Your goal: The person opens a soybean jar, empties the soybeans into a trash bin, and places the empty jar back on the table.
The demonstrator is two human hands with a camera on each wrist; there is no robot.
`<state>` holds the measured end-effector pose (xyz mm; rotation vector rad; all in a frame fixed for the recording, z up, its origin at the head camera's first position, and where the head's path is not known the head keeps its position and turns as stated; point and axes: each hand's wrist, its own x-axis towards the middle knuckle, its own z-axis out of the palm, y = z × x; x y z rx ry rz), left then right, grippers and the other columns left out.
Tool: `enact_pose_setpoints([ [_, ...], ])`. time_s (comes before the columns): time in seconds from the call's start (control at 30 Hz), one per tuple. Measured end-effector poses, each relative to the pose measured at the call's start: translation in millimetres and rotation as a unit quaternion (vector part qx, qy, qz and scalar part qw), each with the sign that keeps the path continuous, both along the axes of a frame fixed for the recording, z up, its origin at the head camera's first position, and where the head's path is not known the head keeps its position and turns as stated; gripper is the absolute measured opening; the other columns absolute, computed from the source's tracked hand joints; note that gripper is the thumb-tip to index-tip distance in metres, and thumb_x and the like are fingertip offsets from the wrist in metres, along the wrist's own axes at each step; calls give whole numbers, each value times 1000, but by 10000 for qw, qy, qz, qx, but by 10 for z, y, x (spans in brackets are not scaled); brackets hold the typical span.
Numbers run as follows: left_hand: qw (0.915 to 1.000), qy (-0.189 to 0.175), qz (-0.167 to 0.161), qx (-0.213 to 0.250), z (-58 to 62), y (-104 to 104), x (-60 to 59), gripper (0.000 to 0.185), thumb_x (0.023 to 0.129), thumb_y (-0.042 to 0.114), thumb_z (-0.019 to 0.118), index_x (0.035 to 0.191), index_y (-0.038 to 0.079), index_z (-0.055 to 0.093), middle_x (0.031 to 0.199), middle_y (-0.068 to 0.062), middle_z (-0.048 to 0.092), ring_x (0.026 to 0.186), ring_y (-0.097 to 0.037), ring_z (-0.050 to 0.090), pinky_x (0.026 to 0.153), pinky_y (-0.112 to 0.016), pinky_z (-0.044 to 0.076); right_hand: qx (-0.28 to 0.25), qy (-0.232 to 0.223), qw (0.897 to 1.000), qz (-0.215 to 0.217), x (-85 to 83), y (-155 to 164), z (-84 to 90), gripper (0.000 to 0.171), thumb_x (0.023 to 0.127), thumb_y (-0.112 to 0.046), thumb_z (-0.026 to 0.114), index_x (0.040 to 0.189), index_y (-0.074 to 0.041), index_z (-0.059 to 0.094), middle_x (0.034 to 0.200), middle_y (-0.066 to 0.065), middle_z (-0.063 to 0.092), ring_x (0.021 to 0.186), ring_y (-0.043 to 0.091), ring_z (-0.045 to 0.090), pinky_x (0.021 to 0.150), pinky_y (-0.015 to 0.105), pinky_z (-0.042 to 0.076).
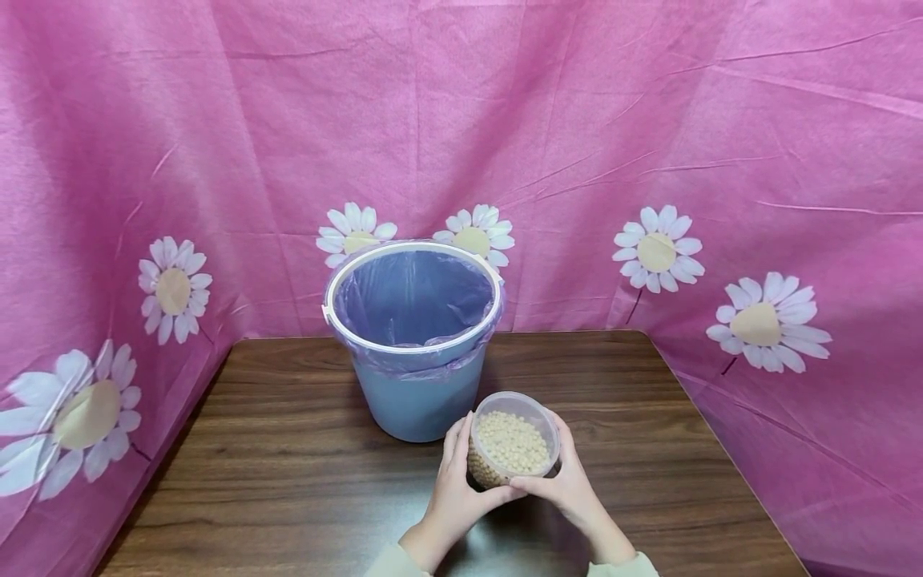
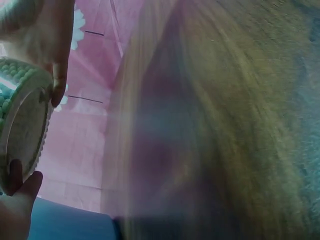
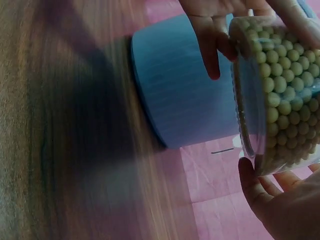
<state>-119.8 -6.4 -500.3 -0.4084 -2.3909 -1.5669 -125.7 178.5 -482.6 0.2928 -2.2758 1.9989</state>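
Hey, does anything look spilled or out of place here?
Nothing stands out. The left hand and right hand hold the tub above the table, its pale round pieces inside, none visibly spilled. The bucket stands upright.

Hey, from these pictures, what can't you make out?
Head view: the floor of the bucket, hidden by its near rim and the liner.
Head view: most of the sleeves, cut off by the bottom edge.
Left wrist view: the rim of the tub, cut off by the left edge.
Left wrist view: the grain of the table, blurred.
Right wrist view: the tub's rim, past the right edge.
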Motion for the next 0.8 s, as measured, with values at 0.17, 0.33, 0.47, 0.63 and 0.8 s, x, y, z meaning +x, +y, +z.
enact_pose_setpoints([
  [0.17, 9994, -215, 232, -150, 62, 35, 39, 127, 59, 47, 93, 158, 15, 19, 155, -15, 39, 135, -36, 48, 102, -58, 46, 270, 342, 9990, -9, -4, -24, 16, 105, 60, 2, 86, 150, -7, 33, 144, 20, 43, 124, 3, 46, 102, 14, 30],
  [0.33, 9981, -275, 555, 37, 84, 94, 64, 131, 52, 49, 96, 156, 17, 23, 151, -9, 45, 132, -28, 51, 102, -49, 48, 593, 680, 9959, 30, -40, -28, 74, 103, 56, -3, 90, 146, -9, 39, 139, 18, 51, 121, 7, 50, 101, 15, 34],
  [0.47, 9971, -237, 629, 357, 80, 117, 56, 126, 52, 50, 96, 153, 22, 26, 148, -3, 47, 131, -22, 52, 103, -44, 48, 805, 917, 9924, 123, -65, -38, 118, 102, 57, -9, 93, 144, -10, 41, 138, 14, 53, 121, 12, 51, 102, 15, 35],
  [0.63, 9966, 17, 673, 467, 52, 92, 24, 117, 53, 50, 95, 149, 20, 35, 140, 0, 52, 124, -18, 55, 102, -41, 49, 879, 1004, 9910, 124, -67, -62, 119, 101, 56, -10, 93, 143, -8, 42, 135, 14, 53, 119, 11, 51, 101, 15, 36],
  [0.8, 9967, 139, 741, 315, 43, 47, 9, 114, 51, 51, 95, 145, 19, 41, 132, 2, 57, 118, -16, 59, 97, -39, 52, 829, 1023, 9911, 198, -73, -73, 117, 98, 55, -7, 92, 140, -4, 42, 134, 16, 51, 118, 12, 51, 101, 17, 36],
])
